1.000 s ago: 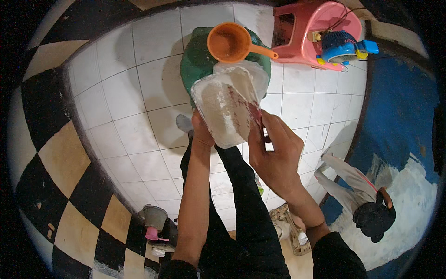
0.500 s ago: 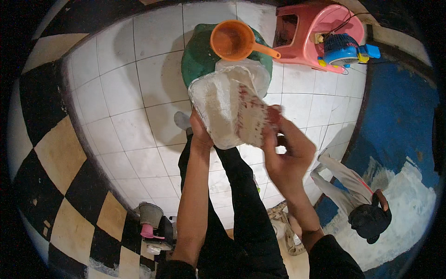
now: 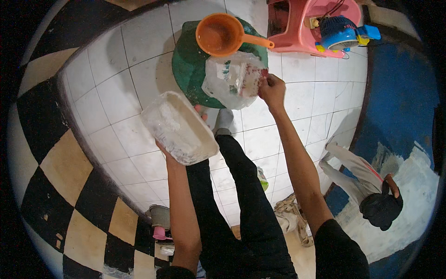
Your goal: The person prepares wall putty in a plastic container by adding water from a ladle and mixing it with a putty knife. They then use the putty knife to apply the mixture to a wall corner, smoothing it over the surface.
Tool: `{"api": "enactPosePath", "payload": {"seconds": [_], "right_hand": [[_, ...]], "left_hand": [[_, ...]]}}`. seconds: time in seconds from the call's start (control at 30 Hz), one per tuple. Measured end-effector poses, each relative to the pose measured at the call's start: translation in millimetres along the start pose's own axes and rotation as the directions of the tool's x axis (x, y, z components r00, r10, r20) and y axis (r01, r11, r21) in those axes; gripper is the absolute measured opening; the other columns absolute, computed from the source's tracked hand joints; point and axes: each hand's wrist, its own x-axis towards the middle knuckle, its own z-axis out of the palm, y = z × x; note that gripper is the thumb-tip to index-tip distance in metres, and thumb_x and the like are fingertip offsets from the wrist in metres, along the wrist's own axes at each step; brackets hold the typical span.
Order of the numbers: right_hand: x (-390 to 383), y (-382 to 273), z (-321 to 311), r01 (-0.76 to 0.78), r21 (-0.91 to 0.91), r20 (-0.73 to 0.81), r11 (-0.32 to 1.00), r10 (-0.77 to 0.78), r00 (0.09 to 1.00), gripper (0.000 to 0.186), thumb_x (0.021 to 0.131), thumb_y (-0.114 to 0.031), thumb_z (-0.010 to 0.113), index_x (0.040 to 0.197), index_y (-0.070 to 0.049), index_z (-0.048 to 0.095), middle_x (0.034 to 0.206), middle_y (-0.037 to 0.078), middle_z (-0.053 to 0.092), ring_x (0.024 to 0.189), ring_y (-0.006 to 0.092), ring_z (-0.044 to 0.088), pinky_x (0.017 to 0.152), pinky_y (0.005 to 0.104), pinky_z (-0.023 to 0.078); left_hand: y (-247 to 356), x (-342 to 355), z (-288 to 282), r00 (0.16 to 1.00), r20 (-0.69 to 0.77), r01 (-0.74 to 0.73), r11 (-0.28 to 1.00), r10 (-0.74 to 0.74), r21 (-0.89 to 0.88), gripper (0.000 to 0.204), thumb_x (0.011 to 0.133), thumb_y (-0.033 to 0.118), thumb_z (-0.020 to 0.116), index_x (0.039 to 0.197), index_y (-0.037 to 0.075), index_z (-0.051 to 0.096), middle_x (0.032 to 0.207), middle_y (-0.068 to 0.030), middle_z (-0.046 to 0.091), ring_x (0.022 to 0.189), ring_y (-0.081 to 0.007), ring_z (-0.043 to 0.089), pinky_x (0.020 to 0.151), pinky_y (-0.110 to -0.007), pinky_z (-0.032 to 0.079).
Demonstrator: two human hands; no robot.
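My left hand (image 3: 166,152) grips a white rectangular plastic tub (image 3: 203,148) from below, its fingertips showing at the far edge. White paste coats the tub's inside, and it is tilted. Stretched forward, my right hand (image 3: 273,91) pinches a wide reddish scraper (image 3: 254,80) smeared with pale paste. The scraper's blade is at a clear plastic bag (image 3: 218,83) with whitish contents; whether it is inside the bag or over it I cannot tell. The bag lies on a round green stool (image 3: 186,74), beside an orange dipper (image 3: 216,37).
A pink plastic chair (image 3: 297,39) carries a small blue fan (image 3: 339,35) at the far right. A person in a black cap (image 3: 382,209) is by the blue wall (image 3: 395,93), partly coated white. A grey bucket (image 3: 159,215) stands at lower left, near the checkered wall (image 3: 83,186).
My left hand has drawn the tub left and nearer. My right hand has carried the scraper away from the tub, forward to the plastic bag on the stool.
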Motion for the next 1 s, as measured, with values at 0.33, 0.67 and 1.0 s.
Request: {"api": "enactPosePath", "payload": {"seconds": [0.33,0.67,1.0], "right_hand": [[27.6,32.4,79.1,0.053,-0.052,-0.033,0.997,-0.055,0.998,0.018,0.085,-0.012,0.061,0.094,0.002,0.069,0.077,0.016,0.069,0.066,0.0222,0.066,0.064,0.0347,0.05],[46.9,43.3,108.2,-0.006,0.103,0.163,0.995,-0.011,0.987,0.023,0.08,-0.017,0.062,0.099,-0.006,0.07,0.084,0.022,0.067,0.079,0.0369,0.066,0.071,0.0416,0.05],[40.2,43.8,73.0,-0.274,0.201,0.203,0.94,0.234,0.951,0.024,0.088,-0.025,0.062,0.096,-0.003,0.07,0.079,0.016,0.068,0.07,0.0271,0.065,0.069,0.0389,0.049]], "left_hand": [[-3.9,-28.2,-23.6,0.987,0.119,0.117,0.988,-0.105,-0.101,0.088,0.079,0.066,0.057,0.147,0.018,0.029,0.141,-0.0291,0.037,0.123,-0.0515,0.043,0.097,-0.063,0.042],[-5.4,-27.7,-19.3,0.967,0.207,0.193,0.96,-0.15,-0.203,0.087,0.077,0.062,0.063,0.146,0.019,0.032,0.143,-0.0279,0.034,0.128,-0.0513,0.037,0.1,-0.066,0.036],[7.0,-26.1,-21.9,0.966,0.211,0.175,0.98,-0.151,-0.098,0.096,0.074,0.067,0.062,0.148,0.018,0.026,0.145,-0.0282,0.032,0.131,-0.0498,0.034,0.104,-0.064,0.033]]}}
